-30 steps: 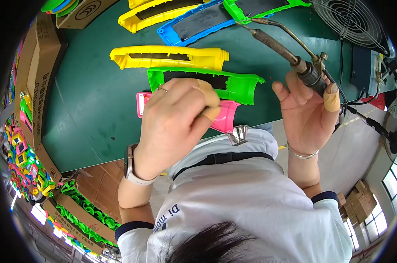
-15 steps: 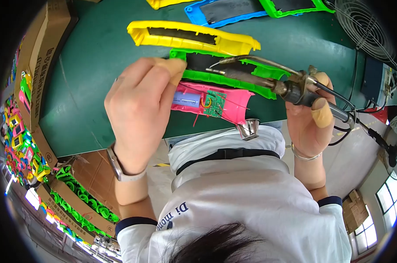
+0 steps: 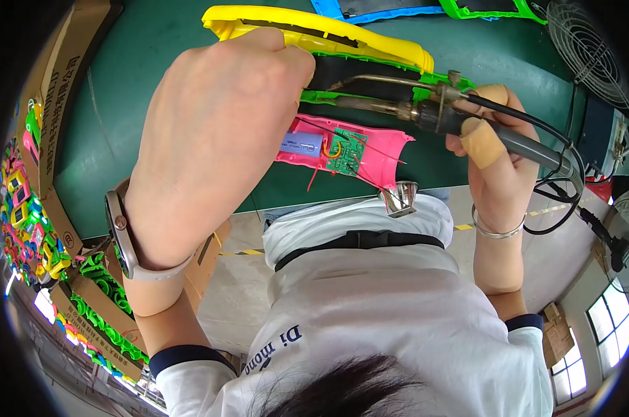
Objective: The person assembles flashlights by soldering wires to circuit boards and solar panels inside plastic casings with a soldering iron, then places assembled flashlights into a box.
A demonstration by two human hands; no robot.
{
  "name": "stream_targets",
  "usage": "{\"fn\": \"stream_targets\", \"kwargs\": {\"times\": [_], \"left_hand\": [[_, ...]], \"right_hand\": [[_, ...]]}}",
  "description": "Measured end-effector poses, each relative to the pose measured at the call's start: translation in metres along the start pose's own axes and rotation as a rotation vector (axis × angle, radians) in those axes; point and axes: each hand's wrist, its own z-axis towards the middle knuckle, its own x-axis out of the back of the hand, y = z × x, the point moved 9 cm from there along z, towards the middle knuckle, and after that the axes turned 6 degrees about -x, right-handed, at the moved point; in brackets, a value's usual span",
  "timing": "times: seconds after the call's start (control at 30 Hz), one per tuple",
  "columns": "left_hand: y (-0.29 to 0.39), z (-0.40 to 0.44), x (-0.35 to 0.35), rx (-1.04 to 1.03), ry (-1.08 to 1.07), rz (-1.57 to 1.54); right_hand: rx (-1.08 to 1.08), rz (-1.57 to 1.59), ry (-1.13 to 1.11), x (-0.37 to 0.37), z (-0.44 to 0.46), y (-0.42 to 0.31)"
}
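My right hand (image 3: 499,139) is wrapped round a soldering iron (image 3: 436,115) with a thin metal tube fixed along it; its tip points left over a green shell (image 3: 370,73). My left hand (image 3: 224,118) is raised with fingers curled at the shell's left end; what they hold, if anything, is hidden. Below lies a pink shell (image 3: 380,156) with a blue battery (image 3: 302,144), a green circuit board (image 3: 346,151) and thin red and black wires. A shiny metal cup (image 3: 400,199) touches its right end. A yellow shell (image 3: 328,31) lies just above the green one.
Blue (image 3: 377,10) and green (image 3: 495,8) frames lie at the table's far edge. A wire fan guard (image 3: 589,52) stands at the far right, with a cable hanging near my right hand. Cardboard boxes (image 3: 68,97) and many coloured parts (image 3: 29,215) are at the left.
The soldering iron has tilted level and come lower, over the green shell. My left hand has moved left off the pink shell, then up, uncovering battery and board. The whole view has shifted.
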Motion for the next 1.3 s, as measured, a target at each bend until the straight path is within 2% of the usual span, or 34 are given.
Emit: {"fn": "stream_targets", "kwargs": {"times": [0.1, 0.5, 0.8, 0.9, 1.1, 1.2, 1.3], "left_hand": [[0.0, 0.0, -0.001, 0.02, 0.038, -0.023], [0.001, 0.0, 0.0, 0.007, 0.085, -0.059], [0.002, 0.001, 0.001, 0.011, 0.073, -0.041], [0.002, 0.001, 0.001, 0.009, 0.076, -0.031], [0.001, 0.002, 0.0, 0.031, 0.05, -0.015], [0.0, 0.002, -0.001, 0.045, 0.023, -0.003], [0.001, 0.002, -0.001, 0.034, 0.015, -0.007]], "right_hand": [[-0.001, 0.004, 0.077, -0.004, 0.0, 0.0], [0.017, -0.171, 0.113, -0.012, -0.003, -0.002], [0.055, -0.13, 0.122, -0.014, -0.003, 0.0], [0.105, -0.211, 0.076, -0.015, -0.002, -0.003], [0.029, -0.264, 0.078, -0.014, -0.003, -0.004], [0.01, 0.058, 0.132, 0.0, -0.008, -0.001], [0.046, 0.132, 0.237, 0.022, -0.017, -0.002]]}}
